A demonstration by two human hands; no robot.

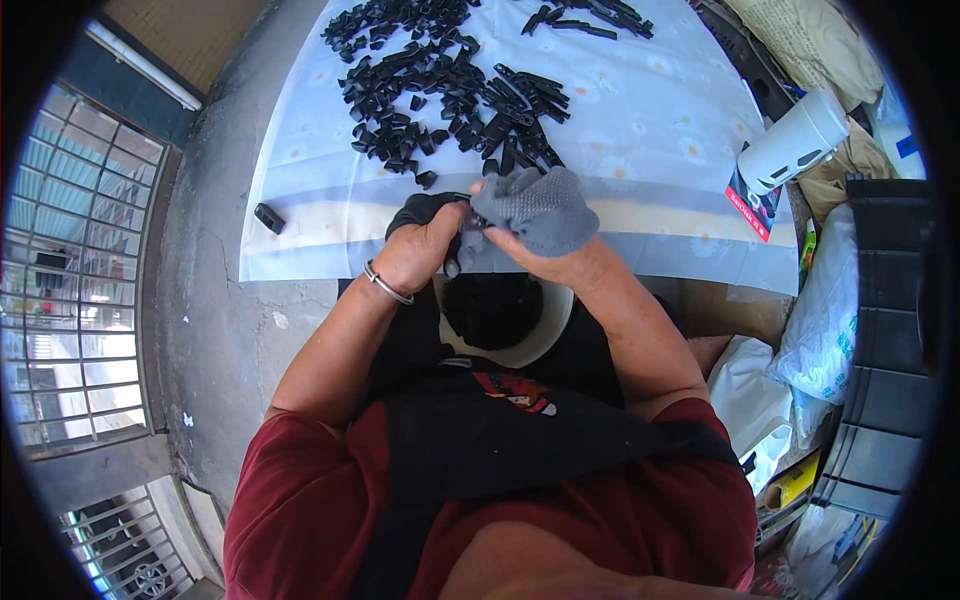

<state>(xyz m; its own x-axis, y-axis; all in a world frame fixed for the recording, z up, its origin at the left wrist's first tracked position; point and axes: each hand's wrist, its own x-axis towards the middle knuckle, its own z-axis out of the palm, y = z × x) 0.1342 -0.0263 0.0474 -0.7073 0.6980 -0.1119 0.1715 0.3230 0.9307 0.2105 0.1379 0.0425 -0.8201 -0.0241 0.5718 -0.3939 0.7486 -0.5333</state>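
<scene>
My left hand [428, 228], in a black glove with bare thumb showing, meets my right hand [535, 212], in a grey knitted glove with bare fingertips. The two are closed together at the table's near edge. Between their fingertips is a small dark piece [479, 222], mostly hidden by fingers and gloves. Just below the hands, a pale round bucket [561, 320] between my knees holds dark contents too shadowed to make out. Beyond the hands, a heap of small black angular plastic pieces [395, 95] lies on the table, with longer black strips [525, 100] to its right.
A pale flower-patterned cloth [660, 110] covers the table. One black piece [268, 218] lies alone at its left edge; more strips [600, 15] lie far back. At right stand a white cup [795, 140] over a red-black card [752, 208], plastic bags [822, 320] and a black rack [885, 320].
</scene>
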